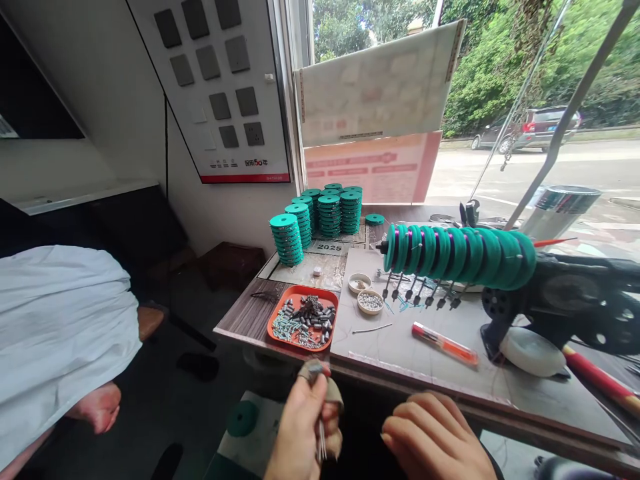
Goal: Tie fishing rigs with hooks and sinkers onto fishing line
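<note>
My left grip (305, 410) is pinched closed, thumb against fingers, on a small grey piece (315, 369) that sits right at the fingertips, at the top of my hand; a few thin metal rods (321, 441) jut out below the same fingers, pointing down, and something beige wraps round the finger side, though I can't tell what it is. My right grip (434, 433) is apart from it, back of the hand upward, fingers loosely curled near the front edge of the tabletop (395, 363); its palm is hidden, so I can't tell whether it has hold of anything. Just beyond my left grip, on the tabletop, lies an orange tray (273, 331) with dark metal cylinders (324, 317) and silvery screws (286, 328) in it. To the right of the tray stand two small round dishes, the nearer one full of tiny beads (371, 302), and a thin rod (373, 328) lies in front of them. An orange-red case (445, 343) rests beyond my right grip, below a black machine (555, 290) carrying a row of green discs (460, 257). More green discs stand stacked (329, 217) at the far side.
</note>
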The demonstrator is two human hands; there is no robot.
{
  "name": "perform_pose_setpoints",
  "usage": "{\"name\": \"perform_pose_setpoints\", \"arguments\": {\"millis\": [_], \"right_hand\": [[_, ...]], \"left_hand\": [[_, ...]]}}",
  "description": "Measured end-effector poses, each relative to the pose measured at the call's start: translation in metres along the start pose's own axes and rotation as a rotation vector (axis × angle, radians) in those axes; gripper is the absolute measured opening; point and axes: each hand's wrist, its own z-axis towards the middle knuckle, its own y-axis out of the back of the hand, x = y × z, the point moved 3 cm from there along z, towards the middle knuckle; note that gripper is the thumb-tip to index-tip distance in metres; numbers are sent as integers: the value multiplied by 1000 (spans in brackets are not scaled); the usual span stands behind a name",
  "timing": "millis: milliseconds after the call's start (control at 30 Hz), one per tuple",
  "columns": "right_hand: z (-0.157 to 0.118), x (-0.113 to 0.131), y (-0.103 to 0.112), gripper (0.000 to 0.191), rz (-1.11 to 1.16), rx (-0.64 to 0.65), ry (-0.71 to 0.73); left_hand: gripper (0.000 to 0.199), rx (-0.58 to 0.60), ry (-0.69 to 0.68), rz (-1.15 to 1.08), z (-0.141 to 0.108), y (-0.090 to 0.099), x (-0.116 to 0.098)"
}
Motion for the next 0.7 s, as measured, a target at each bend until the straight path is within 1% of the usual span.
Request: {"name": "perform_pose_setpoints", "arguments": {"millis": [67,133,200,300,433,533,600,700], "right_hand": [[-1,-2,0,13,49,-13,-26],[-1,-3,-4,12,82,7,-30],[-2,-3,-7,12,114,34,-43],[-4,-2,-11,13,136,52,-45],[-5,-2,-12,13,137,75,-36],[-5,-3,-13,14,129,90,-45],[-5,-3,-13,15,122,92,-46],[-6,-3,-13,15,108,82,-44]], "left_hand": [[58,45,86,115,3,3,18],[58,46,95,155,6,6,31],[59,46,112,144,9,7,38],[57,51,125,133,11,9,41],[45,64,31,198,12,13,43],[38,23,-73,230,11,16,44],[37,-17,-136,254,10,17,43],[39,-39,-168,274,7,14,39]]}}
